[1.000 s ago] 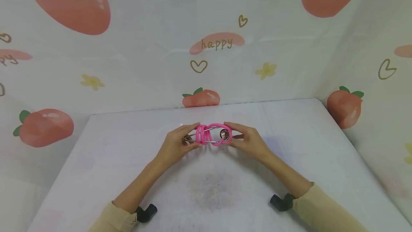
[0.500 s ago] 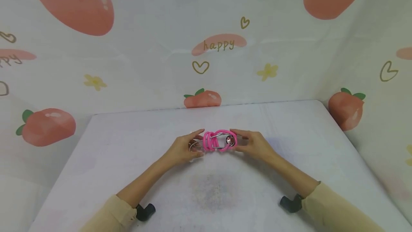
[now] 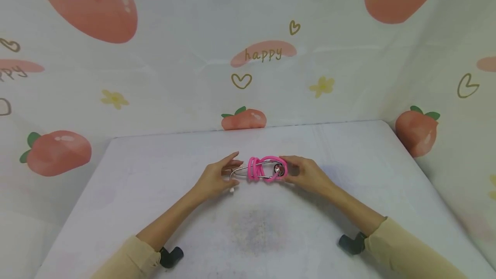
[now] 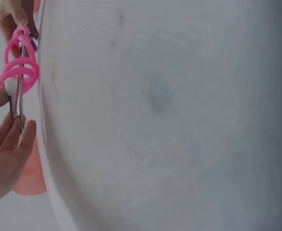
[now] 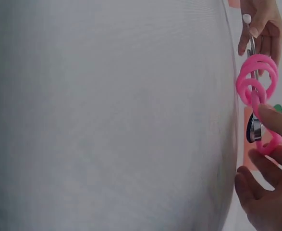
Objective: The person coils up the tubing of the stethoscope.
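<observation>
A stethoscope [image 3: 253,168] with pink tubing wound round its metal ear tubes is held up near the middle of the table. My right hand [image 3: 310,176] pinches the tubing loop at its right end, beside the round metal chest piece [image 3: 279,169]. At the other end my left hand [image 3: 214,180] has its fingers spread and fairly straight round the curved ear tubes [image 3: 241,170]. In the left wrist view its thumb is right at a white ear tip [image 4: 10,87]. The right wrist view shows the pink coils [image 5: 257,77] between both hands.
A white-covered table [image 3: 255,231] spreads beneath the hands. Behind it and at the sides hangs white cloth [image 3: 186,89] printed with peaches, hearts and flowers. Black curved pieces [image 3: 171,256] stick out at both sleeve cuffs.
Both hands and the stethoscope have shifted slightly right and down. My left hand has loosened its fingers from the coils and drawn back left, baring more of the ear tubes. My right hand keeps its pinch.
</observation>
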Available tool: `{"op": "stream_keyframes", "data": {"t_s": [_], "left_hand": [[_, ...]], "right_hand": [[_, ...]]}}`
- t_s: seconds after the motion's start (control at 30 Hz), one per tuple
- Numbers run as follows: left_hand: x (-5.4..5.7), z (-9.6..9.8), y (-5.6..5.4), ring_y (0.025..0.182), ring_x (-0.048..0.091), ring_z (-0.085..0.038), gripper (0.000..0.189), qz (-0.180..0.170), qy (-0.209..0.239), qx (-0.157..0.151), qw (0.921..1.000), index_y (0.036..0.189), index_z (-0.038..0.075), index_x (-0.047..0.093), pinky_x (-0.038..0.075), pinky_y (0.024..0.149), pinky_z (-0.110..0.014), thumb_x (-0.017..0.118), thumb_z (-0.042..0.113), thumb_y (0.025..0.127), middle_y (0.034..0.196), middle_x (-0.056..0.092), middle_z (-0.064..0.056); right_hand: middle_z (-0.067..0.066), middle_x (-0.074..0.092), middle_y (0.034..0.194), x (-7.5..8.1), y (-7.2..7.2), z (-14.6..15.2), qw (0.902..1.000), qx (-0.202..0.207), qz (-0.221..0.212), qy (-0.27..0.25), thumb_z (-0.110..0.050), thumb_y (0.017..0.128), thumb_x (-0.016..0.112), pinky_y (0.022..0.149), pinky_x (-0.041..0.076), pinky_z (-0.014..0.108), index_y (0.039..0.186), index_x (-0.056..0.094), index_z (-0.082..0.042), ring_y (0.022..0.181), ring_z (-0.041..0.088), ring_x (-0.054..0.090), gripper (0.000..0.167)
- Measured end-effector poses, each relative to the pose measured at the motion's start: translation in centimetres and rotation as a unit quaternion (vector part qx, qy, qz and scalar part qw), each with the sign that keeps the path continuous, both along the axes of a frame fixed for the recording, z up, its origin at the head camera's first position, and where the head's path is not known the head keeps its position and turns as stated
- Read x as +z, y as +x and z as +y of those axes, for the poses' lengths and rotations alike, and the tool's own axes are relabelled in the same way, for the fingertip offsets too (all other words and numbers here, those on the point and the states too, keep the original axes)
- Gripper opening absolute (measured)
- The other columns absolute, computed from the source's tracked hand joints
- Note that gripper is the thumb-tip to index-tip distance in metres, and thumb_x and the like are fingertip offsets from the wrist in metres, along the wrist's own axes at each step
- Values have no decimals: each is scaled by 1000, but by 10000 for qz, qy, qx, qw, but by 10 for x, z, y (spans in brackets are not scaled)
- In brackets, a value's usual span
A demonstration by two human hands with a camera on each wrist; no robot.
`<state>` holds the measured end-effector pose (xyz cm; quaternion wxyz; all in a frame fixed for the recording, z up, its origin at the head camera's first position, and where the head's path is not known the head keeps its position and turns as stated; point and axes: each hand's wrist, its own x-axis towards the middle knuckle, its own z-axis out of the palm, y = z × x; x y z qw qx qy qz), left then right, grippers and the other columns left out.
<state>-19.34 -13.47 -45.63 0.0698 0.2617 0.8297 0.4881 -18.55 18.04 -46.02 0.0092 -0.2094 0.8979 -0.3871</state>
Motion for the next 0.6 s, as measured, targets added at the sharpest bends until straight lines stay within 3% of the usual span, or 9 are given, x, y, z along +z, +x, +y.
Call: {"op": "stream_keyframes", "data": {"t_s": [0.3,0.6], "left_hand": [[-1,-6,-3,129,55,-24,75,209,384,379,9983,147,9,47,48,101,-42,80,0,81,136,60,-14],[3,-17,-3,128,55,-27,68,372,27,534,9979,145,10,49,50,98,-45,79,4,84,138,58,-12]], "right_hand": [[11,65,129,-2,-4,5,9998,35,-23,169,-9,79,84,103,46,48,134,61,-3,124,30,58,59],[13,64,130,2,-6,12,9997,191,-88,156,-11,79,84,99,49,47,133,60,1,120,29,60,60]]}}
